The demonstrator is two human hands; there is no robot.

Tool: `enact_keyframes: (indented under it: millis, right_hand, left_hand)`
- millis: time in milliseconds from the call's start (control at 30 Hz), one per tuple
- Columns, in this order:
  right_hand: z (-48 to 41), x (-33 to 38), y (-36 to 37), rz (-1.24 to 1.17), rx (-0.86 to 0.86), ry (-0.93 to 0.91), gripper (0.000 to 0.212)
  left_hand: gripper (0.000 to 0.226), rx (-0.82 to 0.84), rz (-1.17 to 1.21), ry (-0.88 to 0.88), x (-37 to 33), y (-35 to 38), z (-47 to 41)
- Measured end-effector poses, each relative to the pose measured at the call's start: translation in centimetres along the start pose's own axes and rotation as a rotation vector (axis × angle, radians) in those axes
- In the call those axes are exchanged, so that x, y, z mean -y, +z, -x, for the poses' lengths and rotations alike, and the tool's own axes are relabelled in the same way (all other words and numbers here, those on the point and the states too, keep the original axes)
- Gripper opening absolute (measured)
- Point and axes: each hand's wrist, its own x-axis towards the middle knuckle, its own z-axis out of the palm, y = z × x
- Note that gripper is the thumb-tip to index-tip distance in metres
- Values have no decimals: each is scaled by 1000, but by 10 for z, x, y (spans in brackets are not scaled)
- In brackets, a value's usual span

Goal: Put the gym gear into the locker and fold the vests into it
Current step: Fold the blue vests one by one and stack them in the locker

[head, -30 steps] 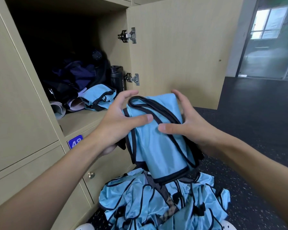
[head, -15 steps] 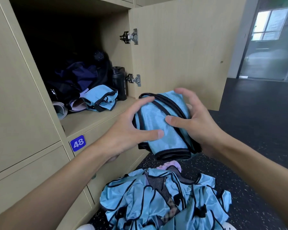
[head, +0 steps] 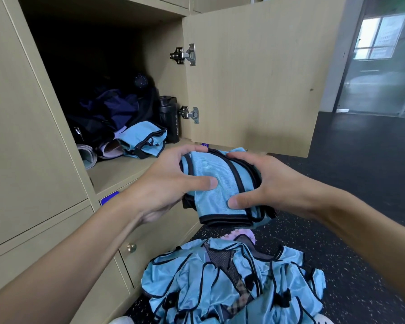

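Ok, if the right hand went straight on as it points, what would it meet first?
Beyond the held vest, probably the stowed vest on the locker shelf; depth unclear.

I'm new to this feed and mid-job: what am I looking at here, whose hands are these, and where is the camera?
No machine here: one camera worn on a person's head looks down at their bare hands. The left grip and right grip both hold a folded blue vest in front of the open locker. On its shelf lie a second folded vest, a black bottle and a dark bag. More unfolded vests are heaped on the floor below.
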Motion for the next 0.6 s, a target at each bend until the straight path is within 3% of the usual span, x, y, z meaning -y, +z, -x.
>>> enact_keyframes:
  millis: [133, 333, 433, 600]
  right_hand:
    - [-4, -5, 3, 170, -168, -50, 44]
    - [-9, -10, 6, 159, -278, -71, 39]
    - [-17, -13, 7, 86, -246, -46, 41]
    - [-49, -26, 6, -89, -206, -28, 46]
  left_hand:
    - [58, 8, -50, -19, 3, -2, 2]
    - [61, -41, -482, 102, 13, -6, 2]
    - [51, -14, -386, 136, 15, -10, -1]
    - [43, -120, -317, 122, 30, -23, -24]
